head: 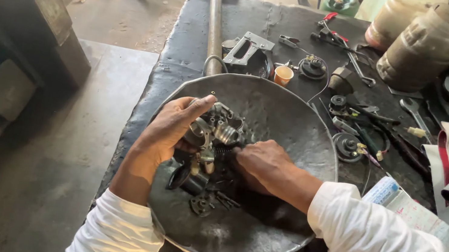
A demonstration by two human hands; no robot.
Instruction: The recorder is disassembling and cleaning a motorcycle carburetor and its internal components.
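Grey metal carburettor body, greasy, with brass-coloured fittings, sits near the middle of a wide, dented dark metal pan, raised slightly off its floor. Left hand cups it from the left, fingers curled about its upper side, thumb stretched along the top; grip closed on the part. Right hand comes in from the right, fingers folded tight and pressed against the carburettor's lower right side; what the fingertips pinch cannot be made out. Both forearms in white sleeves. Below the hands, loose in the pan: a short black cylindrical piece, a small dark toothed disc and a few thin dark pins. Pan rests on a black workbench. Beyond the pan's far rim: a long steel pump tube with black T-handle, a small orange plastic cup, a bent grey metal bracket. To the right, scattered spanners and red-handled pliers; two cloudy plastic jars at the far right corner.
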